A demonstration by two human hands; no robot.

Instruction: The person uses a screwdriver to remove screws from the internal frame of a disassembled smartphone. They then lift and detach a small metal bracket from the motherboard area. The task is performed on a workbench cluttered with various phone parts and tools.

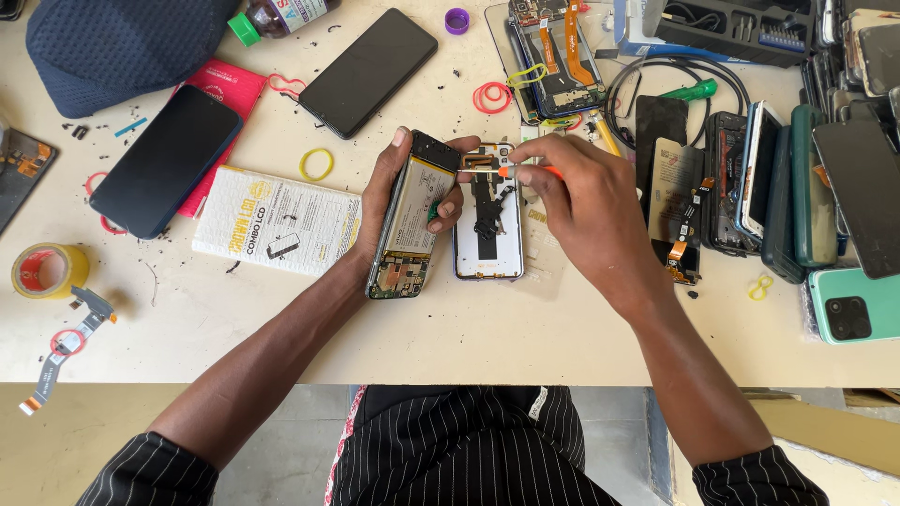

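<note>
Left hand (pixel 398 201) grips opened phone (pixel 412 230) by its edges, tilted, just left of back cover (pixel 489 225) on worktop (pixel 469 328) | right hand (pixel 586 211) pinches screwdriver (pixel 511 171) | phone likely light, rigid, fragile inside: hold by frame.

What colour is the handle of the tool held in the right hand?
Orange, seen in the head view: the screwdriver handle shows between the right hand's fingers.

White-and-yellow box (pixel 277 220) beside dark phone screens (pixel 165 159), over perhaps a pink packet (pixel 228 89).
</note>
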